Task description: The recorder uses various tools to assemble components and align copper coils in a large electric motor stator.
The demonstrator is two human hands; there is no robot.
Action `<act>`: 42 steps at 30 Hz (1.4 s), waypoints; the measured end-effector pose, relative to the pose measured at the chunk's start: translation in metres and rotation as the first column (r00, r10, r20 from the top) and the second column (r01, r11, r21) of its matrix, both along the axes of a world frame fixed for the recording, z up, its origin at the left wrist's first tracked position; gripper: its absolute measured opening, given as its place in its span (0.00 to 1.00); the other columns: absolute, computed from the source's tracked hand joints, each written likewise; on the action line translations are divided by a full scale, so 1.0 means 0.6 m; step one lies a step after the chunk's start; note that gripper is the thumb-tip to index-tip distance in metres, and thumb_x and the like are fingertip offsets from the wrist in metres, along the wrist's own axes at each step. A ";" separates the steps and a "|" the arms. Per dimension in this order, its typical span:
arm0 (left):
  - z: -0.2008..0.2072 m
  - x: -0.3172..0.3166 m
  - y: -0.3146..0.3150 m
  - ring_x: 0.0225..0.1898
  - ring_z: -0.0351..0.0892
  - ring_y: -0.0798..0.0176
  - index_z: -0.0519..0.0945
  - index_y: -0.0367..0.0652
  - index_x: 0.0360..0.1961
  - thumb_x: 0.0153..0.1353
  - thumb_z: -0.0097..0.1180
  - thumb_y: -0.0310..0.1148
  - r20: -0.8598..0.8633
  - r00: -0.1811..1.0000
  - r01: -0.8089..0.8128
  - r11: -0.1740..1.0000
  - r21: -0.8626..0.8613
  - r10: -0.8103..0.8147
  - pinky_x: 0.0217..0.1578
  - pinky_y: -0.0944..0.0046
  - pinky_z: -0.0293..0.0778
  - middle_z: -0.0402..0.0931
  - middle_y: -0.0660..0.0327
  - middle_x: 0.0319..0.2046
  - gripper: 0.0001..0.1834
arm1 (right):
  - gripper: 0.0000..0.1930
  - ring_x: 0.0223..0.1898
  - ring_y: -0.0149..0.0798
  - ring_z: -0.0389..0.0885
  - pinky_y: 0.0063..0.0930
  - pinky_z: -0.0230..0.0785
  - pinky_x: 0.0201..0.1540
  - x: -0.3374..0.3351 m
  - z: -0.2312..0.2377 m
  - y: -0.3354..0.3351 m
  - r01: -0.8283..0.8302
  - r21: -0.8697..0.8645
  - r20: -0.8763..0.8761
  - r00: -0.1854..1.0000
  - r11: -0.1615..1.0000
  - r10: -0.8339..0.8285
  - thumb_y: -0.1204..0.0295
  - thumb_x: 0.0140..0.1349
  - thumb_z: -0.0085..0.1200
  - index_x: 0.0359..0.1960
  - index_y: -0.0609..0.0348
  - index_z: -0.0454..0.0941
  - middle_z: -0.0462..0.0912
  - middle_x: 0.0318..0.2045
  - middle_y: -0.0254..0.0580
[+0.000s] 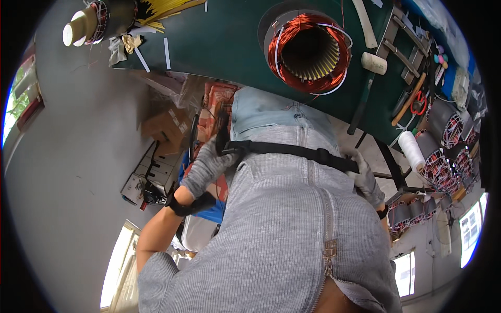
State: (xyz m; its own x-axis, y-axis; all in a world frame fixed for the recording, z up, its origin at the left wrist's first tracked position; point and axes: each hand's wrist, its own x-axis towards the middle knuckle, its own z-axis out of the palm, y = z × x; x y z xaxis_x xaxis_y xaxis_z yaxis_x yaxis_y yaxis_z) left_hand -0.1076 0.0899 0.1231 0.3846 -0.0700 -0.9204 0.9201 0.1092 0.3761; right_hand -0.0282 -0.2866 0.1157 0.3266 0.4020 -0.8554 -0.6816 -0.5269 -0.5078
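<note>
A black waist strap (287,149) with buckles runs across my grey ribbed top, just above light blue jeans. At its left end my left hand (209,164), in a grey knit glove, is closed around the strap and a dark piece hanging from it. On the right side my right hand (365,180), gloved the same way, grips the strap near my hip; some of its fingers are hidden behind the strap. Beyond my lap, a motor stator (310,52) with red-orange copper windings and yellow slot liners stands on the green table (219,49).
Right of the stator lie a white-headed mallet (374,63), metal tools and red-handled scissors (419,103). A white thread spool (412,151) and several wound stators (441,169) sit at the right. Yellow strips (162,11) lie at the far left. A cardboard box (166,130) stands below.
</note>
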 end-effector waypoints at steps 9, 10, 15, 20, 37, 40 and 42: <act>-0.059 0.004 -0.020 0.45 0.71 0.66 0.59 0.35 0.56 0.49 0.61 0.25 0.016 0.994 0.103 0.974 0.204 -0.109 0.49 0.68 0.69 0.70 0.53 0.46 0.34 | 0.18 0.31 0.24 0.68 0.16 0.62 0.34 -0.038 -0.163 0.021 0.149 -0.052 0.118 0.983 0.987 -0.142 0.82 0.47 0.49 0.43 0.60 0.67 0.71 0.34 0.34; -0.077 -0.011 -0.009 0.44 0.71 0.68 0.57 0.37 0.57 0.49 0.60 0.20 -0.023 0.997 0.070 0.982 0.178 -0.067 0.46 0.70 0.72 0.69 0.56 0.47 0.35 | 0.18 0.31 0.24 0.68 0.16 0.62 0.34 -0.035 -0.170 0.025 0.140 0.002 0.195 0.971 0.990 -0.137 0.84 0.44 0.50 0.40 0.59 0.67 0.70 0.32 0.32; -0.143 -0.061 0.014 0.41 0.73 0.68 0.63 0.37 0.53 0.52 0.60 0.24 0.105 0.986 0.084 0.929 0.359 -0.130 0.44 0.69 0.72 0.73 0.58 0.41 0.28 | 0.19 0.25 0.29 0.67 0.23 0.65 0.30 0.032 -0.142 0.112 -0.117 -0.089 0.338 0.930 0.989 0.141 0.74 0.40 0.62 0.32 0.58 0.66 0.68 0.23 0.31; -0.133 -0.034 -0.014 0.44 0.73 0.65 0.64 0.34 0.53 0.47 0.66 0.31 0.082 0.990 -0.126 0.976 0.179 0.113 0.46 0.66 0.70 0.73 0.55 0.45 0.33 | 0.22 0.24 0.40 0.72 0.30 0.66 0.30 0.062 -0.160 0.126 -0.317 -0.143 0.401 0.847 0.938 0.348 0.66 0.40 0.66 0.33 0.60 0.67 0.72 0.22 0.44; -0.247 -0.201 0.036 0.54 0.63 0.59 0.63 0.46 0.58 0.66 0.39 0.32 0.252 0.960 0.123 0.992 0.016 -0.123 0.57 0.68 0.58 0.67 0.56 0.51 0.18 | 0.18 0.40 0.47 0.74 0.34 0.67 0.42 0.001 -0.152 0.009 -0.522 -0.346 0.594 0.522 0.780 0.613 0.66 0.43 0.59 0.36 0.58 0.70 0.75 0.33 0.48; -0.271 -0.226 0.045 0.42 0.72 0.62 0.64 0.36 0.55 0.62 0.50 0.38 0.105 0.988 -0.106 0.994 -0.039 0.110 0.47 0.65 0.67 0.74 0.56 0.39 0.24 | 0.18 0.38 0.43 0.75 0.31 0.68 0.42 0.041 -0.111 0.039 -0.532 -0.153 0.398 0.738 0.833 0.545 0.66 0.45 0.58 0.38 0.59 0.70 0.75 0.32 0.45; -0.165 -0.150 0.028 0.39 0.71 0.63 0.64 0.37 0.55 0.60 0.54 0.39 0.185 0.983 -0.029 0.980 0.197 -0.008 0.43 0.64 0.69 0.73 0.59 0.36 0.26 | 0.18 0.37 0.42 0.75 0.31 0.69 0.41 0.041 -0.129 -0.001 -0.367 -0.146 0.400 0.827 0.919 0.394 0.67 0.46 0.58 0.39 0.59 0.70 0.75 0.31 0.44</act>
State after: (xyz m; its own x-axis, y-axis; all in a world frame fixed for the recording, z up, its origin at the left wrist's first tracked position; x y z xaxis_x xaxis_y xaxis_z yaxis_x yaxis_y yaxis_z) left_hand -0.1974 0.1065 0.0241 0.5483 0.1113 -0.8288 0.8322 0.0252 0.5539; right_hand -0.0035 -0.2875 0.0384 0.4863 0.5206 -0.7018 -0.1542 -0.7394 -0.6553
